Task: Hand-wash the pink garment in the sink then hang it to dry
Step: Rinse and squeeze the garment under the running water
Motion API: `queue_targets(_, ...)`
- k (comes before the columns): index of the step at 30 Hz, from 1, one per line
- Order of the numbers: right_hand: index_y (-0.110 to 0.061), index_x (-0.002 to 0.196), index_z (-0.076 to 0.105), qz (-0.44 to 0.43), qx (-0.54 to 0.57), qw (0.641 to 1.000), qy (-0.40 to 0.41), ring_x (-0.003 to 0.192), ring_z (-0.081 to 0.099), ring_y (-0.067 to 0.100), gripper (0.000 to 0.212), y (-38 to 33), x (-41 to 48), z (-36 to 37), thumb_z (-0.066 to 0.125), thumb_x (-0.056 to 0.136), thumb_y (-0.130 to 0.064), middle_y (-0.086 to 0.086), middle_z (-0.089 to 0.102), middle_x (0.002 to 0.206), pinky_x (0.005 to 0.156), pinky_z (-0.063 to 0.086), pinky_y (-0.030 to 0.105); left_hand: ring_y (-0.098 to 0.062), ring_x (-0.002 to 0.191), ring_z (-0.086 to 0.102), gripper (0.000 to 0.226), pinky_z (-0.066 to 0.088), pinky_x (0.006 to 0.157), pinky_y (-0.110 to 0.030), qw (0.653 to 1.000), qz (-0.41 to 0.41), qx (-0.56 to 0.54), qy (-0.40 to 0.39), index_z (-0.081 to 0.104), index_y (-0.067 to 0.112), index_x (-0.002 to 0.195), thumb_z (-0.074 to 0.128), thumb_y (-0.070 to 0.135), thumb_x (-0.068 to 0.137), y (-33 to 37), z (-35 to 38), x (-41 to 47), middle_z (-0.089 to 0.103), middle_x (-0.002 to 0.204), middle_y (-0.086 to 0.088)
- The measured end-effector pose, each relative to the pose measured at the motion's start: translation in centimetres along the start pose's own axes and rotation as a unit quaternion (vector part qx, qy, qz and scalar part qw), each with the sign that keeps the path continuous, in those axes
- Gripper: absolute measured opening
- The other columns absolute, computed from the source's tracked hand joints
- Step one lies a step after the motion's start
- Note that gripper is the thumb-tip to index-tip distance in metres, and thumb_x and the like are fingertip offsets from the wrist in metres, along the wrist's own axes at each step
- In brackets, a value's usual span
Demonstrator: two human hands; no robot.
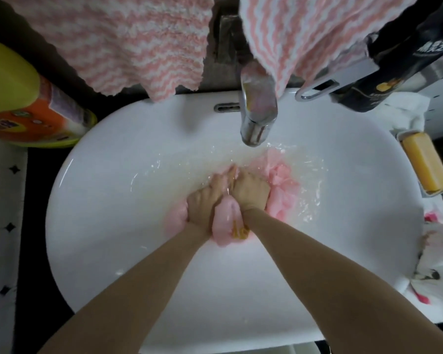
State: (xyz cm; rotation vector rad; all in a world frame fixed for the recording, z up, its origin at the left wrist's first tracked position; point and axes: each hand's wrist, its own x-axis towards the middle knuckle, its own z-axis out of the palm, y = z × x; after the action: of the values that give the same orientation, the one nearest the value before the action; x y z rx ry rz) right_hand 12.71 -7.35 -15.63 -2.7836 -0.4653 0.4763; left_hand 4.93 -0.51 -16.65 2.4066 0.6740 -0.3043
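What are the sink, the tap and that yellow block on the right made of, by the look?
Sink: likely glazed ceramic; smooth, glossy white with bright highlights.
Tap: polished chrome-like metal; it mirrors its surroundings.
Yellow block: probably bar soap; dull, waxy, lying in a dish at the sink's edge.

Two forearms are recorded, the left forearm (138, 290) and the right forearm (330, 264); both are bare from the lower edge of the view to the wrist. The left hand (202, 203) and the right hand (251, 192) are likewise bare and are noted as wet. Both forearms are slender and taper towards the wrists. Fingertip and nail detail is blurred and cannot be made out.
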Motion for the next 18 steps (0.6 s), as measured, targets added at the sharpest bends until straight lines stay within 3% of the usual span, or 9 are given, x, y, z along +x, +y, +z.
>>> queue_targets(3, -0.014, 0.087, 0.068, 0.096, 0.117, 0.988, -0.016, 0.083, 0.061, 0.028, 0.039, -0.5, 0.4, -1.8, 0.038, 0.097, -0.036, 0.011, 0.068, 0.092, 0.069, 0.037, 0.030, -0.027, 0.104, 0.062, 0.032, 0.050, 0.088, -0.037, 0.985, -0.095, -0.146, -0.011, 0.060, 0.024, 0.111, 0.047, 0.047, 0.093, -0.7, -1.6, 1.0, 0.065, 0.112, -0.006)
queue_targets(5, -0.022, 0.095, 0.068, 0.108, 0.295, 0.948, -0.052, 0.095, 0.062, 0.024, 0.021, 0.1, 0.3, -3.5, 0.052, 0.092, -0.034, 0.004, 0.068, 0.099, 0.078, 0.044, 0.029, -0.022, 0.102, 0.061, 0.040, 0.047, 0.087, -0.032, 0.970, -0.072, -0.234, -0.006, 0.056, 0.021, 0.110, 0.054, 0.052, 0.085, -0.4, -3.3, 0.9, 0.065, 0.109, -0.003)
queue_targets(8, -0.029, 0.107, 0.065, 0.080, 0.515, 0.850, -0.074, 0.077, 0.059, 0.004, 0.016, 0.7, -1.7, -7.5, 0.061, 0.091, -0.026, -0.006, 0.063, 0.088, 0.069, 0.045, 0.015, 0.002, 0.094, 0.053, 0.037, 0.040, 0.081, -0.008, 0.928, -0.045, -0.367, 0.054, 0.049, 0.027, 0.122, 0.046, 0.049, 0.092, 0.9, -5.9, -0.4, 0.053, 0.114, 0.010)
queue_targets(10, -0.024, 0.114, 0.063, 0.076, 0.551, 0.828, -0.071, 0.066, 0.058, -0.001, 0.022, 1.1, -3.7, -9.1, 0.057, 0.094, -0.029, -0.009, 0.060, 0.085, 0.065, 0.045, 0.015, 0.008, 0.092, 0.048, 0.030, 0.036, 0.073, 0.002, 0.908, -0.060, -0.398, 0.115, 0.049, 0.024, 0.126, 0.034, 0.034, 0.101, 1.0, -6.4, -1.4, 0.048, 0.114, 0.014)
queue_targets(11, -0.024, 0.118, 0.061, 0.061, 0.518, 0.853, -0.040, 0.069, 0.058, 0.000, 0.025, 1.6, -4.6, -9.1, 0.056, 0.094, -0.033, -0.009, 0.060, 0.089, 0.068, 0.045, 0.019, 0.008, 0.091, 0.048, 0.029, 0.037, 0.072, 0.002, 0.902, -0.062, -0.408, 0.129, 0.050, 0.023, 0.125, 0.035, 0.029, 0.101, 1.5, -6.6, -2.1, 0.049, 0.109, 0.017)
queue_targets(12, -0.027, 0.123, 0.057, 0.024, 0.432, 0.902, 0.005, 0.080, 0.058, 0.003, 0.031, 2.0, -5.5, -8.8, 0.056, 0.094, -0.036, -0.006, 0.058, 0.100, 0.072, 0.045, 0.023, 0.005, 0.086, 0.050, 0.027, 0.040, 0.072, -0.004, 0.913, -0.050, -0.385, 0.127, 0.051, 0.023, 0.125, 0.040, 0.025, 0.100, 1.9, -6.6, -2.9, 0.052, 0.101, 0.018)
queue_targets(14, -0.033, 0.135, 0.047, -0.084, 0.175, 0.978, 0.071, 0.113, 0.047, 0.016, 0.050, 3.4, -6.6, -7.1, 0.053, 0.089, -0.051, 0.002, 0.045, 0.132, 0.088, 0.044, 0.035, -0.003, 0.086, 0.052, 0.037, 0.043, 0.074, -0.022, 0.968, 0.024, -0.217, 0.121, 0.049, 0.025, 0.128, 0.053, 0.027, 0.092, 2.3, -5.8, -4.7, 0.054, 0.097, 0.011)
queue_targets(16, -0.042, 0.143, 0.034, -0.138, 0.051, 0.989, 0.027, 0.142, 0.018, 0.028, 0.067, 4.9, -7.0, -4.6, 0.038, 0.083, -0.070, 0.005, 0.017, 0.157, 0.110, 0.020, 0.053, -0.016, 0.119, 0.042, 0.064, 0.040, 0.099, -0.042, 0.993, 0.053, -0.018, 0.104, 0.044, 0.033, 0.134, 0.054, 0.052, 0.074, 0.9, -3.3, -5.9, 0.044, 0.132, 0.001)
queue_targets(18, -0.051, 0.145, 0.020, -0.136, 0.047, 0.988, -0.050, 0.147, -0.006, 0.027, 0.073, 5.6, -7.2, -2.5, 0.023, 0.078, -0.081, -0.004, -0.005, 0.161, 0.113, 0.004, 0.058, -0.027, 0.141, 0.017, 0.086, 0.012, 0.113, -0.059, 0.996, 0.016, 0.046, 0.077, 0.028, 0.043, 0.141, 0.046, 0.068, 0.061, -0.3, -0.8, -6.9, 0.017, 0.155, -0.006)
